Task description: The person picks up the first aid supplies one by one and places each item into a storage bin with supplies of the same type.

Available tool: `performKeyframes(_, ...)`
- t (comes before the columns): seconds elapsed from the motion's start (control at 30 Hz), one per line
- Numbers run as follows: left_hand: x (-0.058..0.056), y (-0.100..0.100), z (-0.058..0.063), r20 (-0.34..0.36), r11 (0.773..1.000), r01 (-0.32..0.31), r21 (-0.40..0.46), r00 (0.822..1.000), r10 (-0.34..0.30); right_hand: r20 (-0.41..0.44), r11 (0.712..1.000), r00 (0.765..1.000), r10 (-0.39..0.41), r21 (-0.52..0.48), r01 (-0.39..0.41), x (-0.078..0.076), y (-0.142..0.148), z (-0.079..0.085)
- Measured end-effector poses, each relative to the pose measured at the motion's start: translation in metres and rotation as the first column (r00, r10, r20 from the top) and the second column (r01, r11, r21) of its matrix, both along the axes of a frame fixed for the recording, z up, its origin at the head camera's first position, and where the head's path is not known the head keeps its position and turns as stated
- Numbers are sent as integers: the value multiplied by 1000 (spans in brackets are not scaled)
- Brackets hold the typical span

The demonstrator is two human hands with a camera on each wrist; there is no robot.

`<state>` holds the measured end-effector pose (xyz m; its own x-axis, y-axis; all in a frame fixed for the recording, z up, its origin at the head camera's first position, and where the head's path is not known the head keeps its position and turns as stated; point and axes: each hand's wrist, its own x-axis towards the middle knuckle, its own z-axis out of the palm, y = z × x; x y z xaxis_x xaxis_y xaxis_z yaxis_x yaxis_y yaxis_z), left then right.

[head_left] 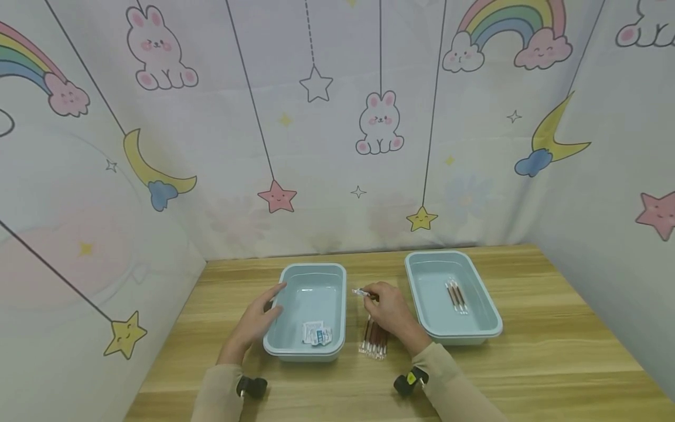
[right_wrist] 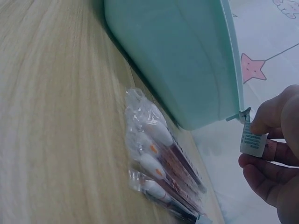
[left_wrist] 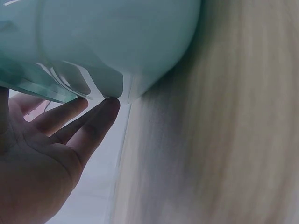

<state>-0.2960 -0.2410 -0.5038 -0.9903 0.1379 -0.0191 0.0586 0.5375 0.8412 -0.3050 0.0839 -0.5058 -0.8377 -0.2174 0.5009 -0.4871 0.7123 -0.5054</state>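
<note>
White packet (right_wrist: 253, 141): printed, small, in the right hand; the head view put it just beside the left tray's near-centre rim, a gap showing. Something dark sat under the fingers; I couldn't tell what.
Right hand (head_left: 389, 309): thumb and fingers pinched the packet by one end, probably so most of the label stayed uncovered and the contents uncrushed.
Swab bundle (head_left: 373, 340): brown-stemmed swabs in clear sleeves, side by side on the table below the right hand, between both trays; likely put there for easy reach by that hand.
Left tray (head_left: 308, 305): pale blue, with flat packets (head_left: 317, 334) lying at its near end, overlapping. Print too small for me to read.
Left hand (head_left: 257, 319): fingers extended and spread, tips at the left tray's outer side rim, nothing gripped; I judged it was steadying the tray. Firmness of contact I couldn't tell.
Right tray (head_left: 432, 293): same colour, set beyond the right hand, sleeved swabs (head_left: 457, 297) lying roughly parallel inside. I took it that kinds were kept apart by tray.
Table (head_left: 554, 351): wood-grain top under everything.
Backdrop (head_left: 327, 152): curtain with rabbits, stars, moons, rainbows behind the table.
</note>
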Motion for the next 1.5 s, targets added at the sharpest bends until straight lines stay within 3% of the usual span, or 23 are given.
performKeyframes(0.43, 0, 1, -2, -5, 1000, -5, -6, 1000, 5, -3, 1000, 1000, -4, -12, 4, 0, 1, 1)
performKeyframes(1.23, -2, -1, -3, -3, 1000, -6, 0, 1000, 6, -168, 999, 986, 4, -33, -10, 5, 3, 18)
performKeyframes(1.5, -1, 0, -2, -4, 1000, -5, -3, 1000, 5, -172, 999, 985, 24, -38, -31, 7, 2, 21)
